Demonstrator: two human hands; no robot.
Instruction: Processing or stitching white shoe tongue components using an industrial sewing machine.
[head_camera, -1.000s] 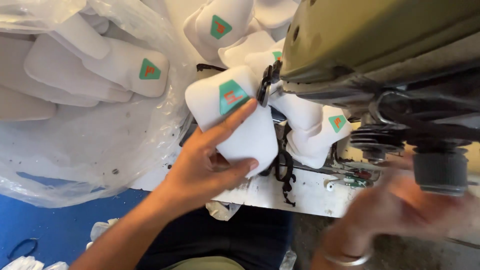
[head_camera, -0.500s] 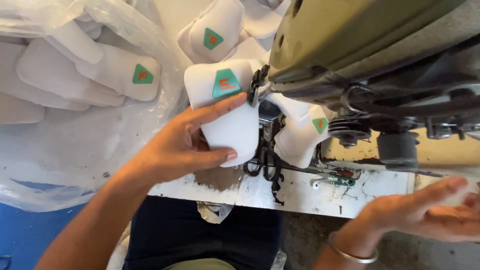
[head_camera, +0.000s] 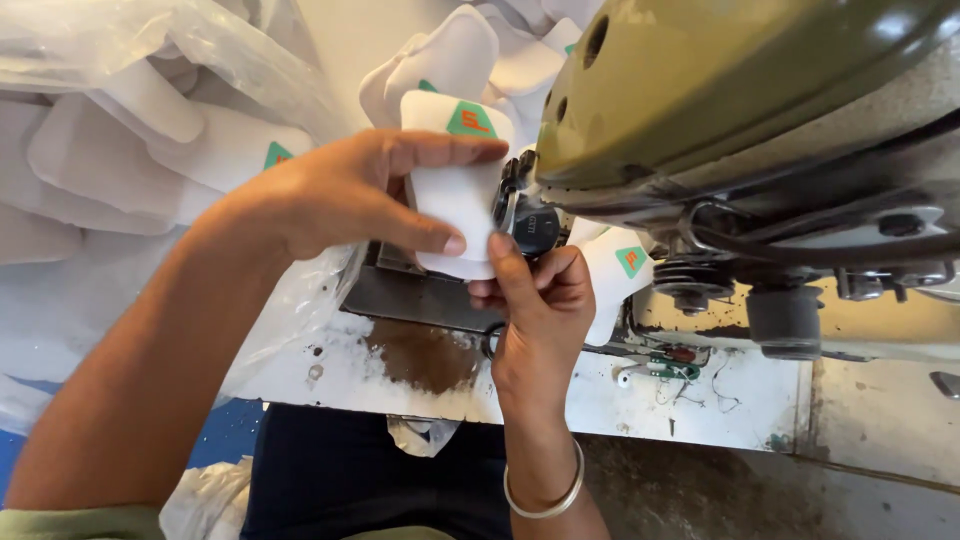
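With our left hand (head_camera: 340, 195) we grasp the white padded piece (head_camera: 455, 190) at the sewing machine (head_camera: 740, 110) needle area, our right hand (head_camera: 535, 300) pinches its lower edge, while many similar pieces (head_camera: 150, 150) lie in the plastic bag (head_camera: 80, 40).
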